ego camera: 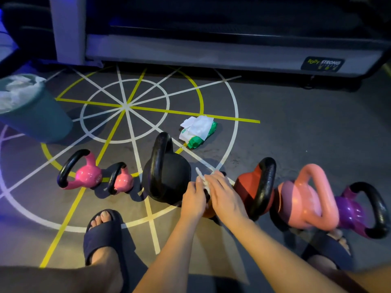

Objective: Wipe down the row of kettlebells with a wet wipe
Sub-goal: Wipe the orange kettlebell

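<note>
Kettlebells (166, 176) in row L-R on floor (296, 127); wipe pack (197, 132) behind mid-row, bin (36, 115) behind L end.

Badge on grey machine frame (322, 64): "BODY STRONG", yellow and white letters on dark; smaller print beneath is unreadable.
Pink kettlebell (84, 174): "4KG" on its side.

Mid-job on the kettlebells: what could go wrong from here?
The salmon kettlebell and purple kettlebell stand close to bare toes in an open slide; a knock might roll one onto them. The pack lies open, so its wipes may dry out.
</note>
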Available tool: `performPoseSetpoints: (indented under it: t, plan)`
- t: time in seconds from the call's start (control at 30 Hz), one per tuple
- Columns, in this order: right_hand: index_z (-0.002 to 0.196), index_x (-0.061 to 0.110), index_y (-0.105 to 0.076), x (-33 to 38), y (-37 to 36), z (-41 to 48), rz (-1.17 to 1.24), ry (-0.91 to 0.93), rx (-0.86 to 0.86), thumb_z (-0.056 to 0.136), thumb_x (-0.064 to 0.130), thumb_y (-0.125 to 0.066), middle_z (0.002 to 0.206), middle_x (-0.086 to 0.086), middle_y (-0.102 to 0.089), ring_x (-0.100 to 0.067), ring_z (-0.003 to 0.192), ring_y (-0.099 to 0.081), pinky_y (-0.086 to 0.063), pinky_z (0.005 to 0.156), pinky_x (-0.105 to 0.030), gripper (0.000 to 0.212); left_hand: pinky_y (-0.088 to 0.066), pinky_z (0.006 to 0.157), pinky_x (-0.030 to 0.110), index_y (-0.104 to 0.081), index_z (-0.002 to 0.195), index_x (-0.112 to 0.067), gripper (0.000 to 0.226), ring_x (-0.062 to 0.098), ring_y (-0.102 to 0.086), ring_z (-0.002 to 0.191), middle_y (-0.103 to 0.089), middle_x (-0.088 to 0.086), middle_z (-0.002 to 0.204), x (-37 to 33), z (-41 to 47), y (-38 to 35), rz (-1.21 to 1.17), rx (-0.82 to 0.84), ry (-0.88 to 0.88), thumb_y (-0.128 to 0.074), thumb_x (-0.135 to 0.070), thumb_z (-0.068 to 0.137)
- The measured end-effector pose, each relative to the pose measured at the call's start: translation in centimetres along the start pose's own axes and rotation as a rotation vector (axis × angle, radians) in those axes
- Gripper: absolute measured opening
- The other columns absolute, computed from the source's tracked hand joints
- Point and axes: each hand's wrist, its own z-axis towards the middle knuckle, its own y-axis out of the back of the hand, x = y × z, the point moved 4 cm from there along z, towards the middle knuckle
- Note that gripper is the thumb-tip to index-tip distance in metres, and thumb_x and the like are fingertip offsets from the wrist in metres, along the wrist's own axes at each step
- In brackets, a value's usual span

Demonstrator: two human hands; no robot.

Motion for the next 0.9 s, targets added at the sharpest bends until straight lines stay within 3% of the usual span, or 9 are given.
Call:
performPoseSetpoints:
  t: [0.07,0.17,0.3,0.43,0.6,0.7,0.77,0.83,0.9]
  plan:
    - [0.142,0.026,-0.046,-0.3,1.4,0.6,-0.003,-0.069,-0.018,0.103,0.029,-0.043,0.134,0.004,-0.045,-0.011,0.116,-0.054,-0.049,0.092,-0.026,0.04,-0.058,0.067,0.036,-0.059,0.097,-0.021,0.047,0.018,-0.066,0.062,-0.065,0.005,0.073,0.5,-0.3,-0.2,-0.02,-0.007,0.002,-0.028,-0.056,0.106]
    - [0.129,0.024,-0.059,-1.3,3.5,1.5,0.142,-0.28,-0.023,0.105,0.039,-0.042,0.112,0.004,-0.043,-0.006,0.088,-0.053,-0.04,0.076,-0.017,0.034,-0.06,0.063,0.036,-0.061,0.095,-0.026,0.039,0.021,-0.07,0.072,-0.066,0.007,0.085,1.3,-0.9,0.2,-0.039,-0.024,-0.002,-0.032,-0.051,0.107]
    - [0.119,0.014,-0.069,-2.7,3.6,2.1,0.256,-0.377,0.002,0.104,0.031,-0.047,0.108,0.008,-0.051,-0.009,0.099,-0.055,-0.036,0.087,-0.018,0.032,-0.049,0.053,0.025,-0.061,0.095,-0.021,0.035,0.019,-0.065,0.067,-0.061,0.008,0.081,3.2,-1.6,1.6,-0.107,-0.027,0.051,-0.038,-0.044,0.108]
    - [0.104,0.021,-0.073,-1.7,1.8,0.8,0.472,-0.449,0.072,0.103,0.03,-0.051,0.091,0.01,-0.066,-0.002,0.084,-0.058,-0.039,0.067,-0.009,0.023,-0.044,0.05,0.026,-0.065,0.097,-0.016,0.036,0.017,-0.058,0.054,-0.056,0.006,0.063,5.4,-3.0,3.2,-0.136,0.0,0.129,-0.042,-0.041,0.107]
    - [0.111,0.024,-0.072,0.6,-0.6,-0.3,0.558,-0.447,0.144,0.103,0.038,-0.049,0.088,0.013,-0.067,-0.001,0.085,-0.06,-0.038,0.065,-0.011,0.028,-0.045,0.077,0.035,-0.075,0.084,-0.019,0.052,0.014,-0.063,0.077,-0.065,-0.007,0.066,5.2,-3.9,3.6,-0.022,-0.105,0.153,-0.041,-0.053,0.105]
    - [0.121,0.025,-0.07,0.0,-0.6,-1.0,0.541,-0.474,0.184,0.103,0.034,-0.05,0.097,0.012,-0.07,-0.003,0.095,-0.064,-0.042,0.071,-0.008,0.028,-0.04,0.071,0.02,-0.065,0.11,-0.018,0.027,0.009,-0.055,0.079,-0.052,-0.015,0.076,6.0,-3.9,4.2,0.2,-0.112,0.099,-0.045,-0.035,0.107]
    - [0.131,0.022,-0.064,-0.5,-0.5,-1.3,0.505,-0.508,0.206,0.104,0.027,-0.049,0.097,0.01,-0.068,-0.002,0.093,-0.06,-0.043,0.08,-0.013,0.032,-0.032,0.062,0.006,-0.053,0.115,-0.029,0.01,-0.003,-0.043,0.073,-0.041,-0.02,0.078,5.7,-4.1,4.5,0.326,-0.106,0.081,-0.047,-0.026,0.107]
    - [0.138,0.021,-0.058,-0.2,-0.6,-1.1,0.48,-0.523,0.248,0.105,0.022,-0.046,0.099,0.003,-0.07,-0.001,0.086,-0.06,-0.045,0.08,-0.014,0.035,-0.029,0.06,0.008,-0.041,0.108,-0.033,0.011,-0.007,-0.036,0.07,-0.036,-0.019,0.077,5.7,-4.1,4.3,0.373,-0.086,0.105,-0.047,-0.024,0.108]
    - [0.137,0.025,-0.058,0.6,-0.6,-0.7,0.43,-0.49,0.265,0.105,0.017,-0.043,0.095,-0.002,-0.073,-0.002,0.079,-0.064,-0.049,0.071,-0.013,0.037,-0.032,0.071,0.017,-0.039,0.106,-0.033,0.013,-0.005,-0.038,0.072,-0.036,-0.018,0.076,5.5,-3.9,4.2,0.394,-0.079,0.098,-0.046,-0.022,0.107]
